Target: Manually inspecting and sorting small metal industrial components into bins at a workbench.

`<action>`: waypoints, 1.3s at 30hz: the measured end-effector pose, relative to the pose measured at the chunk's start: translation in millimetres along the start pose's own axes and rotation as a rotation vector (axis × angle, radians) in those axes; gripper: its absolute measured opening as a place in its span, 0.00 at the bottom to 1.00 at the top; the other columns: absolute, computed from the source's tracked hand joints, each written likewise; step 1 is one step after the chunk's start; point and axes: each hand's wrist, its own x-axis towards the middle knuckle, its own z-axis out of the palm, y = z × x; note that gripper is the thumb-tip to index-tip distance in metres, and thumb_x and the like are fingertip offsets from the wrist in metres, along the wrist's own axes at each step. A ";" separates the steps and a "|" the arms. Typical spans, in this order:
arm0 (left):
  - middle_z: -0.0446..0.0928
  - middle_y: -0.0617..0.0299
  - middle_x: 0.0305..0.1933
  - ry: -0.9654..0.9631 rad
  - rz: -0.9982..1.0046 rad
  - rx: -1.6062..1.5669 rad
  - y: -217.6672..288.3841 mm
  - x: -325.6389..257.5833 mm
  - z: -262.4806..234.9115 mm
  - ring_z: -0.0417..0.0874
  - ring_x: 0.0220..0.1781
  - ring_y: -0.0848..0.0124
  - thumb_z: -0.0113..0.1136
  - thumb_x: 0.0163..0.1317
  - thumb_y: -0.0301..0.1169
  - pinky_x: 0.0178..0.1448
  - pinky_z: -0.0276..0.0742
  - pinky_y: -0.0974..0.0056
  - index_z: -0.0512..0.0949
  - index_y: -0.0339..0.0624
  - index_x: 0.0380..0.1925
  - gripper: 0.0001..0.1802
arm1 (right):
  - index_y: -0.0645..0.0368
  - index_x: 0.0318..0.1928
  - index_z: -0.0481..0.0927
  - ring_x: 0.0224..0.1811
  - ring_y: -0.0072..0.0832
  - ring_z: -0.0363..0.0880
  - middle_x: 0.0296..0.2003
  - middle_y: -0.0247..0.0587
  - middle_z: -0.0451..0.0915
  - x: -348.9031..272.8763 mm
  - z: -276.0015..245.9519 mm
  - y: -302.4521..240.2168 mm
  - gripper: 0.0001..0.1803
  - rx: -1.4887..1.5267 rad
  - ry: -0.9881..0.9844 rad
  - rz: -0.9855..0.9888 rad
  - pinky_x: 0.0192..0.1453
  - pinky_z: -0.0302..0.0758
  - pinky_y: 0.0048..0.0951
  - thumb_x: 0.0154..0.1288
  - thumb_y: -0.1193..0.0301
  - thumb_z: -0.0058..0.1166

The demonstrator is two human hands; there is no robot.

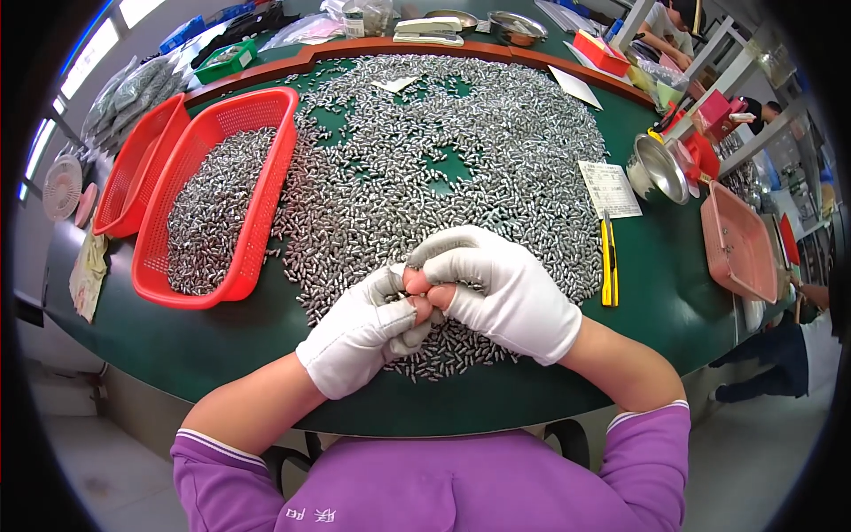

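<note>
My left hand [362,326] and my right hand [505,297] meet over the near part of a wide spread of small silvery metal parts [390,213]. Both wear white gloves with bare thumb and finger ends. Their fingertips are pinched together and touch each other. Whatever lies between them is too small and too covered to make out. To the left, a red perforated plastic basket [282,142] holds a heap of the same kind of parts [217,208].
Another red basket [133,168] stands further left. Right of the spread lie a yellow utility knife [609,266], a printed paper slip [612,191] and a metal bowl [656,168]. A pink tray [737,244] sits at the right edge. A wooden rim [496,51] borders the green table's far side.
</note>
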 end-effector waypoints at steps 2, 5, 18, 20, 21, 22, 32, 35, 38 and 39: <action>0.77 0.65 0.41 0.037 -0.008 0.010 2.0 -0.4 4.6 0.72 0.33 0.82 0.63 0.65 0.32 0.37 0.71 0.77 0.71 0.49 0.46 0.13 | 0.59 0.38 0.84 0.44 0.35 0.81 0.40 0.40 0.81 0.1 -2.6 0.0 0.07 -0.143 0.035 -0.081 0.50 0.77 0.31 0.57 0.75 0.63; 0.77 0.66 0.41 0.049 -0.011 0.018 2.3 -0.7 3.3 0.72 0.33 0.83 0.62 0.66 0.33 0.38 0.71 0.77 0.72 0.49 0.46 0.12 | 0.59 0.42 0.84 0.47 0.32 0.80 0.44 0.40 0.80 -1.3 -5.9 -3.0 0.10 -0.101 -0.006 0.003 0.53 0.77 0.30 0.57 0.77 0.65; 0.77 0.66 0.36 0.002 0.004 -0.066 3.1 2.7 0.1 0.69 0.28 0.82 0.61 0.68 0.34 0.31 0.64 0.77 0.73 0.48 0.43 0.09 | 0.58 0.36 0.84 0.38 0.38 0.81 0.36 0.41 0.81 5.5 -8.8 -2.6 0.10 -0.299 0.109 -0.239 0.43 0.79 0.34 0.51 0.75 0.66; 0.77 0.66 0.36 -0.006 0.013 -0.061 4.8 2.5 3.0 0.68 0.28 0.82 0.60 0.68 0.34 0.31 0.64 0.77 0.74 0.47 0.43 0.08 | 0.57 0.35 0.83 0.36 0.39 0.81 0.34 0.40 0.81 5.2 -10.3 -0.7 0.10 -0.353 0.075 -0.299 0.41 0.78 0.36 0.49 0.74 0.66; 0.77 0.67 0.36 -0.014 0.020 -0.057 5.3 2.3 4.0 0.67 0.27 0.81 0.60 0.68 0.35 0.30 0.63 0.77 0.74 0.47 0.42 0.08 | 0.57 0.35 0.83 0.36 0.39 0.81 0.34 0.40 0.81 5.7 -11.1 -1.7 0.10 -0.354 0.075 -0.299 0.41 0.78 0.36 0.49 0.74 0.66; 0.77 0.67 0.36 -0.014 0.021 -0.056 5.0 2.2 3.3 0.67 0.27 0.81 0.60 0.68 0.35 0.30 0.63 0.77 0.74 0.47 0.42 0.08 | 0.57 0.34 0.82 0.35 0.39 0.81 0.33 0.39 0.81 6.3 -11.9 -3.6 0.09 -0.394 0.079 -0.310 0.40 0.78 0.36 0.49 0.73 0.66; 0.74 0.64 0.34 0.059 0.014 -0.012 4.2 2.4 4.8 0.64 0.25 0.79 0.59 0.68 0.37 0.30 0.60 0.74 0.75 0.44 0.43 0.10 | 0.52 0.36 0.84 0.39 0.39 0.79 0.34 0.36 0.79 -1.7 -20.2 9.6 0.09 -0.818 -0.172 0.011 0.44 0.77 0.40 0.53 0.66 0.63; 0.75 0.65 0.36 0.010 0.014 -0.043 2.9 2.7 -1.7 0.68 0.28 0.79 0.58 0.68 0.36 0.31 0.64 0.74 0.75 0.44 0.43 0.10 | 0.53 0.33 0.82 0.38 0.39 0.79 0.34 0.36 0.78 -0.4 -16.3 11.7 0.07 -0.854 -0.198 -0.008 0.43 0.76 0.40 0.53 0.67 0.63; 0.77 0.65 0.38 -0.040 0.013 -0.070 2.4 3.0 -3.4 0.71 0.30 0.78 0.58 0.69 0.35 0.34 0.67 0.74 0.74 0.44 0.44 0.09 | 0.53 0.31 0.81 0.37 0.38 0.79 0.33 0.36 0.78 0.1 -15.9 12.3 0.06 -0.868 -0.200 -0.065 0.41 0.76 0.40 0.53 0.67 0.62; 0.77 0.66 0.38 -0.044 0.016 -0.068 2.5 2.9 -2.9 0.71 0.30 0.78 0.58 0.69 0.35 0.34 0.68 0.74 0.74 0.44 0.44 0.09 | 0.54 0.30 0.80 0.36 0.38 0.78 0.32 0.37 0.78 0.3 -16.2 11.7 0.06 -0.864 -0.195 -0.091 0.40 0.76 0.40 0.54 0.67 0.62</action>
